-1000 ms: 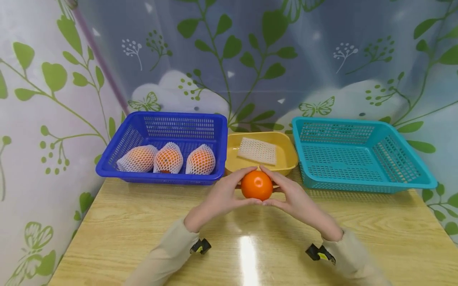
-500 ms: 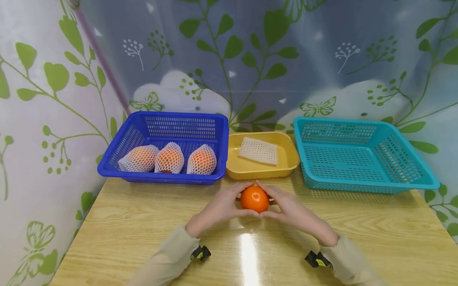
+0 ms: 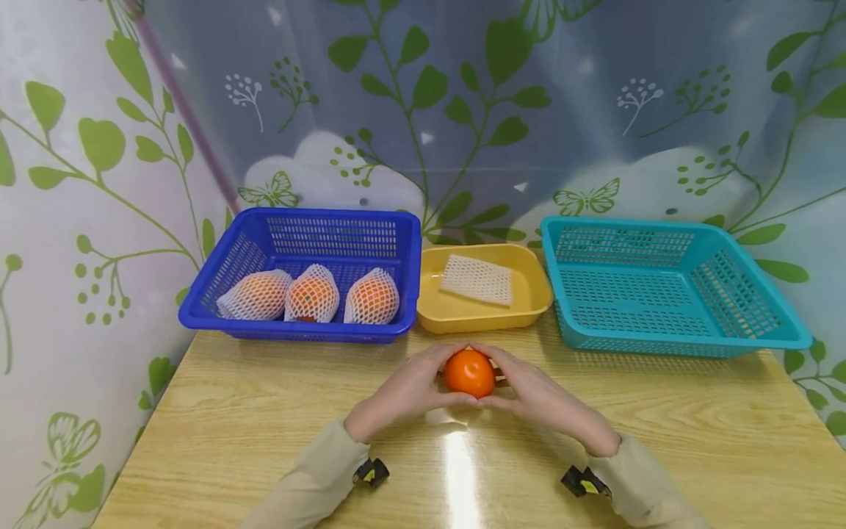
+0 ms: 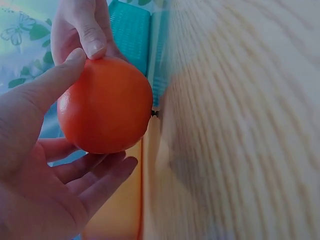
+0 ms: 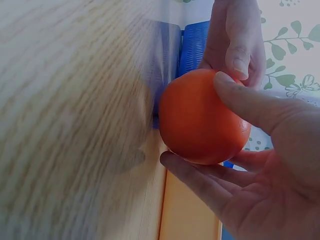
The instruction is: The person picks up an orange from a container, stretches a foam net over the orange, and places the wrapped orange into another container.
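A smooth, glossy, round orange fruit (image 3: 469, 373) is held between both hands over the near-middle of the wooden table. My left hand (image 3: 411, 383) grips its left side, thumb on the near face and fingers curved around the far side. Mirroring it, my right hand (image 3: 534, 395) grips the right side, and the two thumbs nearly meet. In the left wrist view the fruit (image 4: 106, 106) sits close to the tabletop. The right wrist view shows the fruit (image 5: 202, 117) with the right fingers spread beneath it and the left thumb beyond.
Three fruits in white foam nets (image 3: 312, 294) lie in a blue basket (image 3: 344, 213) at back left. A yellow tray (image 3: 482, 320) in the middle holds a flat white foam net (image 3: 477, 279). At back right stands a teal basket (image 3: 621, 286). Patterned curtains (image 3: 463, 110) hang behind.
Both hands have brought the fruit back from the yellow tray's front edge toward the person and down, mostly in the first half second. The grip looks the same; baskets and tray have stayed put.
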`<state>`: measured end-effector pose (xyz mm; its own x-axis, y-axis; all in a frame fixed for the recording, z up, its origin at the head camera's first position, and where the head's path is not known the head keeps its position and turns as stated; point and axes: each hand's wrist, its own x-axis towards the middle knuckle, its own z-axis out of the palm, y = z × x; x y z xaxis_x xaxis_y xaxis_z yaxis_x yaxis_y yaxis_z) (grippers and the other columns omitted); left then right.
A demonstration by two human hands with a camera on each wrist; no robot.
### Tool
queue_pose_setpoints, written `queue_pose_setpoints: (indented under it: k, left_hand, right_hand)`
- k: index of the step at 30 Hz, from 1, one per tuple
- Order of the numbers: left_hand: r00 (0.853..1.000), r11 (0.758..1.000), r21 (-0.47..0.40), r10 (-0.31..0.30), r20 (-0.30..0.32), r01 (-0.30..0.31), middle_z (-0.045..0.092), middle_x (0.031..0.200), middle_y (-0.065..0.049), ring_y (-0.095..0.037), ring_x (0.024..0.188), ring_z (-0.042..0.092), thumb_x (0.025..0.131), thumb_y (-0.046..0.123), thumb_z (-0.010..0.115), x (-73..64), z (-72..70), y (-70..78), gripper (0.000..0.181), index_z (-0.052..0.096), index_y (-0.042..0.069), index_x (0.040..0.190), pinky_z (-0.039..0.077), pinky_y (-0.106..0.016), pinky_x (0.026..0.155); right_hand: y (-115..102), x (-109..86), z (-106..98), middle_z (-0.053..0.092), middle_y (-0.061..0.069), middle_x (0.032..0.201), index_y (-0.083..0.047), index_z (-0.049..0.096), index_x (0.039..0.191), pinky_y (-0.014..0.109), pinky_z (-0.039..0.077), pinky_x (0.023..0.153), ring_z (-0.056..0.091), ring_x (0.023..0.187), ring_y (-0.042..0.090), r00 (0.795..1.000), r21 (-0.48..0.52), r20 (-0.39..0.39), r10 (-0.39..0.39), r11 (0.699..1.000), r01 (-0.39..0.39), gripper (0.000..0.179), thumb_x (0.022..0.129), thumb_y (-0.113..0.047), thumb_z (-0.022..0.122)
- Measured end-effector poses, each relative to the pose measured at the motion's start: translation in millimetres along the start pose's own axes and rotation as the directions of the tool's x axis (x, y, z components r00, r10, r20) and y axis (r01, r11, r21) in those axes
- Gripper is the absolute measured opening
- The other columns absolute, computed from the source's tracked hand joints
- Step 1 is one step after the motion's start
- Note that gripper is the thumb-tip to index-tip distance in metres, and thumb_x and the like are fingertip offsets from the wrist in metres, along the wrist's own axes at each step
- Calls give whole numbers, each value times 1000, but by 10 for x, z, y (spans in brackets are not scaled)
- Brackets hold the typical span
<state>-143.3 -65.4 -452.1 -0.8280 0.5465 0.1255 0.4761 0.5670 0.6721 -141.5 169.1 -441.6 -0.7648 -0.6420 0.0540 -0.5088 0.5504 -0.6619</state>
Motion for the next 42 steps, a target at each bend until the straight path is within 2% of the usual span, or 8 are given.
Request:
queue_pose_setpoints:
  k: [5,10,15,21,26,32,37,42]
  left_hand:
    - [1000,1000,-11,10,-7,-10,58,143,-2,-18,124,58,83,49,81,-8,-12,0,79,50,19,149,49,-41,104]
    - [1000,1000,11,27,-15,-27,57,144,-6,-22,123,59,84,47,81,-10,-13,4,80,50,12,149,50,-43,104]
    - [1000,999,37,22,-9,-22,56,145,-8,-25,126,58,84,46,81,-10,-4,6,81,48,11,150,48,-48,105]
    - [999,998,48,41,-1,-41,55,144,-8,-27,126,57,84,42,82,-18,-11,20,79,48,14,149,46,-53,105]
    - [999,997,60,46,-1,-46,55,143,-7,-26,127,56,85,41,82,-11,-1,17,77,48,15,149,44,-53,108]
    - [999,998,54,33,-5,-32,55,143,-6,-25,129,55,84,39,84,-14,15,9,76,49,17,148,45,-51,108]
    - [1000,998,56,30,-6,-30,55,143,-7,-26,129,54,83,39,84,-13,13,16,76,49,17,147,45,-50,108]
    - [1000,997,66,27,2,-27,54,144,-6,-25,131,53,83,38,85,-7,4,31,77,48,17,147,42,-50,111]
  right_hand:
    - [-3,-12,-31,49,23,147,-2,33,154,34,59,90,67,112,30,1000,4,23,18,1000,-18,80,92,-27,76]
    - [-26,11,-170,48,25,148,-3,32,156,47,58,90,65,113,36,1000,-54,0,-23,998,23,81,92,-28,75]
    - [-77,121,-385,59,15,140,-11,47,150,51,57,89,67,112,34,990,-161,-136,-47,987,25,62,96,-28,72]
    - [-20,391,-542,65,12,133,-10,60,139,50,58,88,68,108,34,948,-179,-312,-56,984,-1,44,98,-20,70]
    - [167,643,-572,66,15,128,-8,64,133,52,55,91,65,111,37,919,-266,-390,-53,962,-57,39,96,-16,72]
    - [396,865,-543,66,18,125,-6,68,127,52,55,89,65,109,37,918,-318,-396,-5,939,-131,37,92,-13,76]
    - [507,985,-522,66,18,126,-5,70,123,52,52,92,63,111,37,924,-315,-377,71,928,-200,35,90,-13,78]
    - [570,1085,-527,65,19,121,-6,70,124,51,53,89,63,104,37,930,-285,-329,163,922,-262,38,88,-13,80]
